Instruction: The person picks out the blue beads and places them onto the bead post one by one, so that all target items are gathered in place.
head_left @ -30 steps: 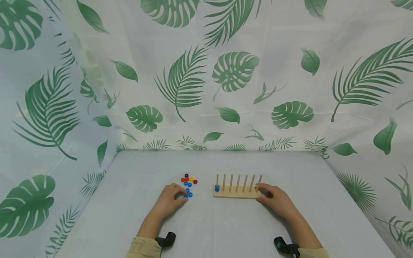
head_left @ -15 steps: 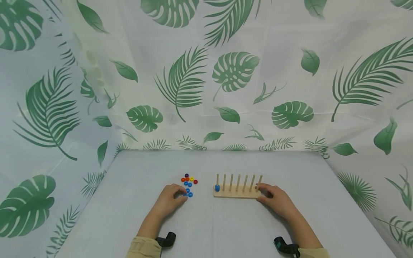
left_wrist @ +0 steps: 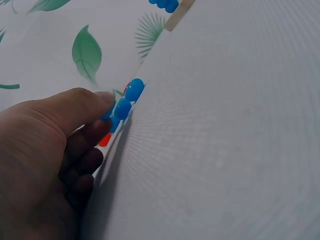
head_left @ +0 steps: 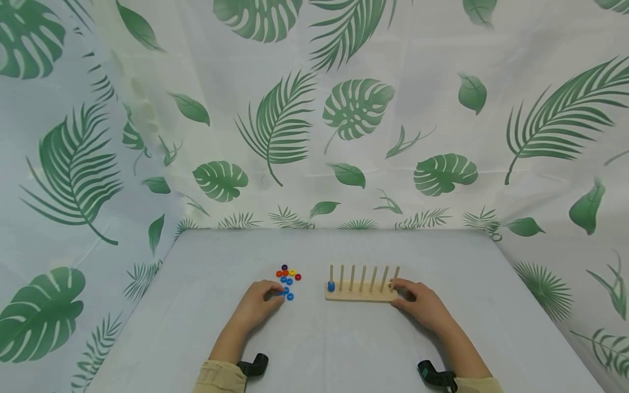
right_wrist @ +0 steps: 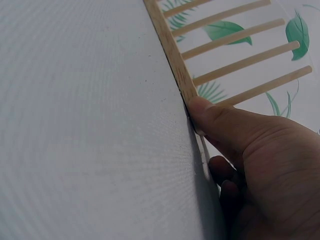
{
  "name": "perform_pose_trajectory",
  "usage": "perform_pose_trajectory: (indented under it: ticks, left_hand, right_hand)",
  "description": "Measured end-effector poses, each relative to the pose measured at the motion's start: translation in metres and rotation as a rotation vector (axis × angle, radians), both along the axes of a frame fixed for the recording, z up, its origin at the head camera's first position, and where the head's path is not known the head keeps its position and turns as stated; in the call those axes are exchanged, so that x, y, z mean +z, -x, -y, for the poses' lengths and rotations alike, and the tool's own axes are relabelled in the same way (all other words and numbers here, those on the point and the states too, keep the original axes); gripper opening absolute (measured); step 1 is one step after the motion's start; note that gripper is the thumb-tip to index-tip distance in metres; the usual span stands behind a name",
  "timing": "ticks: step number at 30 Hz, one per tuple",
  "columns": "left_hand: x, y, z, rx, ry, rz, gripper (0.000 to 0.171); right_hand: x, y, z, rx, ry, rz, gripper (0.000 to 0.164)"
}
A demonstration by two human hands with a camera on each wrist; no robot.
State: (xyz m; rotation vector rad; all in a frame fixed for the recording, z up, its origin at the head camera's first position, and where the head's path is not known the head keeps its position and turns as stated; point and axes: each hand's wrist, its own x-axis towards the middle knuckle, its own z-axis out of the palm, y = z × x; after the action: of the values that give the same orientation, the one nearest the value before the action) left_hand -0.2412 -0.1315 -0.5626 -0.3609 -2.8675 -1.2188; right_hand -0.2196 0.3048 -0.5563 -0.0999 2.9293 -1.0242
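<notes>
Between the thumb and index finger of my left hand a small blue bead is pinched, mostly hidden by the fingertips. Right beside it on the table lie more blue beads. My right hand grips the right end of a wooden peg rack, thumb on its front edge and fingers round behind the last peg. Several upright pegs stand along the rack. Blue beads sit stacked low on its leftmost peg; the other pegs are bare.
Just beyond the left hand lie loose beads: orange, yellow, red and dark purple. The white table ends at a leaf-patterned curtain. Black wrist devices sit on both forearms.
The left fingertips have closed in slightly on a blue bead at the near edge of the pile and drawn back a little with it. The right hand and the rack stay put.
</notes>
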Motion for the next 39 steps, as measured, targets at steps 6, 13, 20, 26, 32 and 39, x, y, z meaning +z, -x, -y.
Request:
perform_pose_trajectory:
  ticks: [6,13,20,26,32,39]
  left_hand:
    - [0.003,0.0,-0.002,0.055,-0.015,0.027,0.016]
    - [0.017,0.002,-0.007,0.019,-0.049,-0.021,0.016]
    - [0.04,0.005,-0.018,-0.029,-0.077,-0.028,0.02]
    - [0.055,0.012,-0.03,-0.082,-0.095,-0.062,0.023]
    - [0.064,0.019,-0.044,-0.138,-0.084,-0.118,0.021]
    - [0.074,0.021,-0.063,-0.194,-0.101,-0.132,0.027]
  right_hand:
    - [0.0,-0.001,0.0,0.002,-0.009,-0.012,0.053]
    - [0.0,0.0,-0.001,-0.001,-0.003,-0.017,0.053]
    - [-0.001,0.001,-0.001,-0.006,-0.01,-0.013,0.054]
    - [-0.001,0.001,-0.002,0.005,-0.002,-0.015,0.056]
    - [0.0,0.0,-0.003,0.009,0.005,-0.01,0.057]
    - [0.0,0.0,-0.002,0.004,0.007,-0.009,0.054]
